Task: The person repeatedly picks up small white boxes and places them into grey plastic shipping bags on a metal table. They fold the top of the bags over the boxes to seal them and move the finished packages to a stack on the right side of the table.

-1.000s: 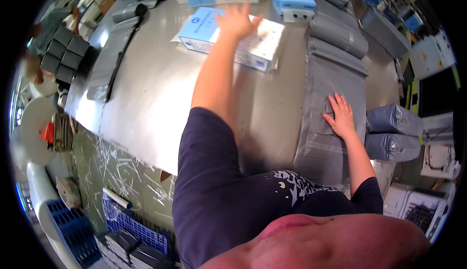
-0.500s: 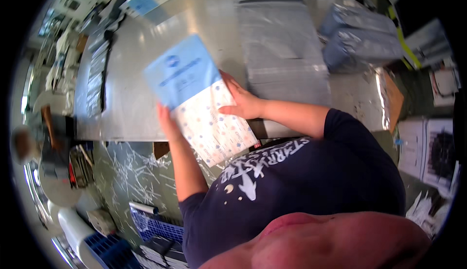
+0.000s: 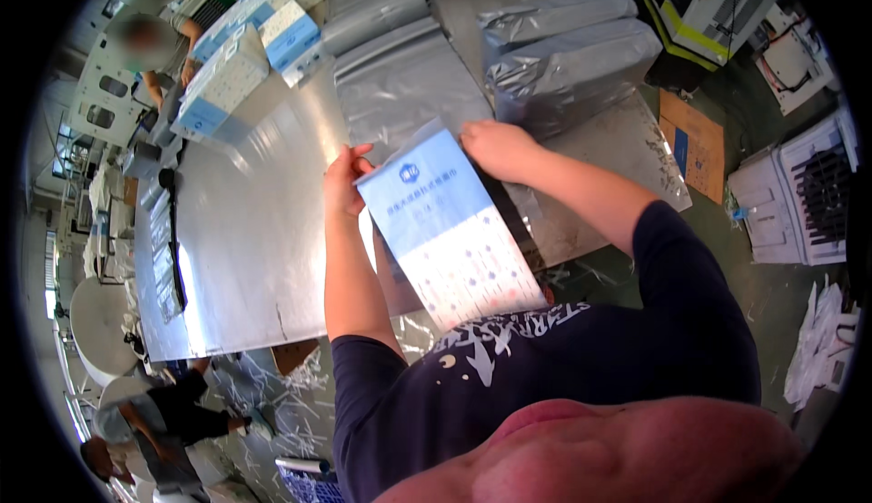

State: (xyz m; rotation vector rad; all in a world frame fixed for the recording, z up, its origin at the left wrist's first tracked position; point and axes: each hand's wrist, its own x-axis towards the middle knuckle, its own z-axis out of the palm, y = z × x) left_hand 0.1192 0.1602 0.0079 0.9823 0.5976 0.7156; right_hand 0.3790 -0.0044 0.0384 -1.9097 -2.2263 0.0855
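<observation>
A blue-and-white soft tissue pack (image 3: 445, 230) leans slantwise in front of my shirt, its blue end away from me. My left hand (image 3: 345, 180) holds its far left corner, fingers curled at the edge. By the far right corner is my right hand (image 3: 500, 150), closed, with its fingertips over the edge of the grey plastic bags (image 3: 409, 85). What it pinches, if anything, is hidden. The flat bags lie layered on the metal table (image 3: 263, 221) beyond the pack.
Two bulky grey-wrapped bundles (image 3: 577, 67) stand on the table's right. More blue-and-white packs (image 3: 222, 85) are stacked at the far left, where another person's arm (image 3: 189, 49) reaches in. Another person (image 3: 173, 421) is at lower left. Cardboard (image 3: 695, 144) lies right of the table.
The view has shifted. My right hand has left the pack's side and is now closed at the bags' edge. My left hand has moved up to the pack's far corner.
</observation>
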